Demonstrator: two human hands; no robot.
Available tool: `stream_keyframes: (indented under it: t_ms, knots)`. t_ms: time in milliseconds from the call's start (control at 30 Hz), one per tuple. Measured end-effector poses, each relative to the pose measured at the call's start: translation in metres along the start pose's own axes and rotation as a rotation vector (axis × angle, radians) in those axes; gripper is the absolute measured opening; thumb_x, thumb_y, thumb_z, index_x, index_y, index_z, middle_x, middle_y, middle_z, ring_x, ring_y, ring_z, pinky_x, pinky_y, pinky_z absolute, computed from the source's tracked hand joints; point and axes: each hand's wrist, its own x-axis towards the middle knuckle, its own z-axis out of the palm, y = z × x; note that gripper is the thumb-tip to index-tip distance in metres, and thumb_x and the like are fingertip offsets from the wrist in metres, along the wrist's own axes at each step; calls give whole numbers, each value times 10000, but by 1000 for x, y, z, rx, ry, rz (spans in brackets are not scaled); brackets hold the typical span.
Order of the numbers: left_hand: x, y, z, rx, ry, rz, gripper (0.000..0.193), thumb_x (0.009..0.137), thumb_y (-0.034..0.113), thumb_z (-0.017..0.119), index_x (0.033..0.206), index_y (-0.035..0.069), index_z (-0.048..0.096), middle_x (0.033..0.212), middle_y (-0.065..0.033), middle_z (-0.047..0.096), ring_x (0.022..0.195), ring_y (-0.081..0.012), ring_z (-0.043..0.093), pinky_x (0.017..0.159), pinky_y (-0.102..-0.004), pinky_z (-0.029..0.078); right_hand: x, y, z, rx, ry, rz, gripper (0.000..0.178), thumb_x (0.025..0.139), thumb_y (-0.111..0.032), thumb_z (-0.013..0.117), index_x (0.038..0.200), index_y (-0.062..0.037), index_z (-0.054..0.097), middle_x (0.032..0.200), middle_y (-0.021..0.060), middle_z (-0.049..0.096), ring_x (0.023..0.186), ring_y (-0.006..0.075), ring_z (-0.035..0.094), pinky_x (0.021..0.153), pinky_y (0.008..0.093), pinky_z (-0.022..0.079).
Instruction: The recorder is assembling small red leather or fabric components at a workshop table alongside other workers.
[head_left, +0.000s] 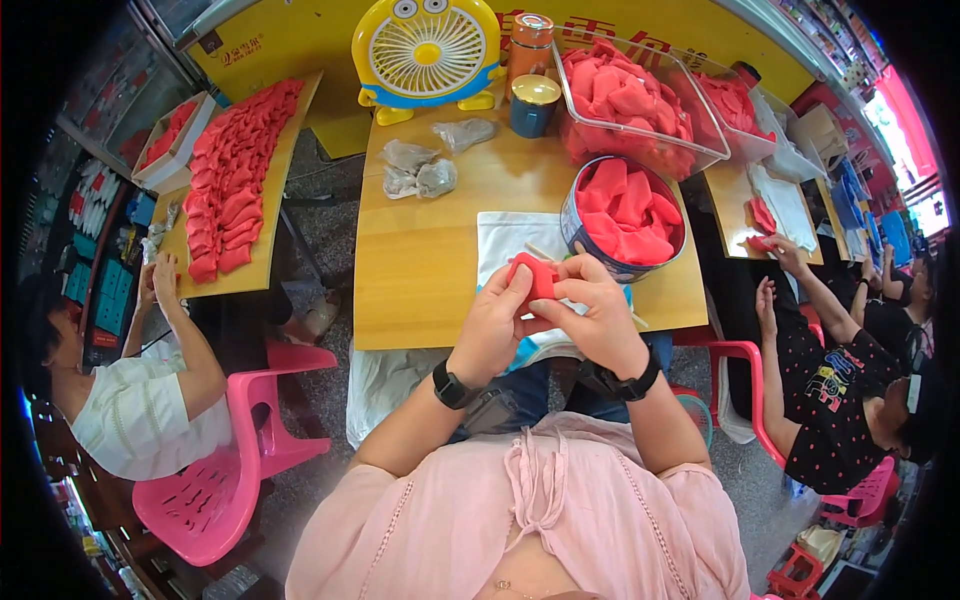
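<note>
Between my two hands, above the near edge of the wooden table, is a small red soft-looking piece (pixel 535 277); its exact kind I cannot make out. My left hand (pixel 497 315) grips it from the left with the thumb on top. From the right, my right hand (pixel 592 305) pinches its other side. Beneath and behind my hands lies a white cloth (pixel 505 232), and a thin light stick (pixel 545 252) shows partly there. Just beyond my right hand stands a round blue tin (pixel 665 262) filled with similar red pieces (pixel 628 212).
A yellow-and-blue fan (pixel 428 55), an orange flask (pixel 530 48), a blue jar with a gold lid (pixel 534 108) and clear plastic bags (pixel 420 172) stand farther back. Red pieces fill a clear bin (pixel 640 90). People work at tables on both sides, near pink chairs (pixel 215 490).
</note>
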Motion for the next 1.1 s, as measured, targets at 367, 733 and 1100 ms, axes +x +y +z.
stream_keyframes:
  t_ms: [367, 733, 1100]
  knots:
    - [12, 3, -6, 258, -10, 163, 239, 996, 251, 623, 1118, 45, 633, 904, -3, 668, 729, -61, 570, 621, -227, 452, -5, -10, -11, 681, -180, 525, 146, 895, -112, 739, 946, 15, 691, 891, 33, 661, 772, 93, 630, 705, 228, 494]
    - [2, -13, -3, 464, -29, 107, 225, 924, 170, 721, 1038, 10, 610, 889, -20, 643, 696, -70, 585, 540, -215, 464, -9, 1, 2, 852, 231, 540, 101, 911, -100, 732, 888, -33, 660, 786, -21, 648, 685, 34, 568, 624, 196, 452]
    - [1, -15, 5, 271, 38, 181, 216, 930, 99, 688, 1106, -7, 621, 861, -46, 678, 614, -68, 568, 519, -210, 435, -18, 1, 21, 1076, 309, 463, 87, 926, -64, 691, 936, 18, 717, 1000, 19, 634, 838, 98, 580, 765, 261, 460]
